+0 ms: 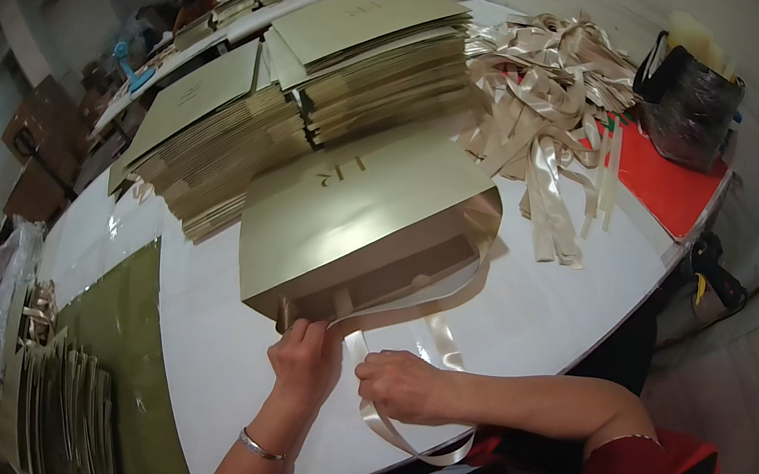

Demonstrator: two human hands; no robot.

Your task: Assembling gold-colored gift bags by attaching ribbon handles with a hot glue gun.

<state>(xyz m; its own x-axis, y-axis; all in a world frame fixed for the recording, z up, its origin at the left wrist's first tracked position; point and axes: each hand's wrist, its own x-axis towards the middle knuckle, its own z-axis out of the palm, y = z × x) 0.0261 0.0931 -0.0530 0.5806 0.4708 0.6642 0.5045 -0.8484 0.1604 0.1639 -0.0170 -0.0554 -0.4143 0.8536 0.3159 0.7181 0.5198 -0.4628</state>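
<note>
A gold paper bag (354,210) lies on its side on the white table, its open mouth turned towards me. My left hand (305,357) grips the near corner of the bag's mouth, fingers closed on the rim. Just right of it, my right hand (399,385) is closed on a beige satin ribbon (418,448), which loops below the hand. More ribbon shows on the table above my right hand. Whether the ribbon passes through the bag's rim is hidden by my fingers.
Behind the bag stand tall stacks of gold bags (387,63). A heap of satin ribbons (548,99) lies at the back right, beside a red sheet (671,182) and a dark container (688,109). A glue gun (716,273) hangs at the right edge. More bags (67,410) stand lower left.
</note>
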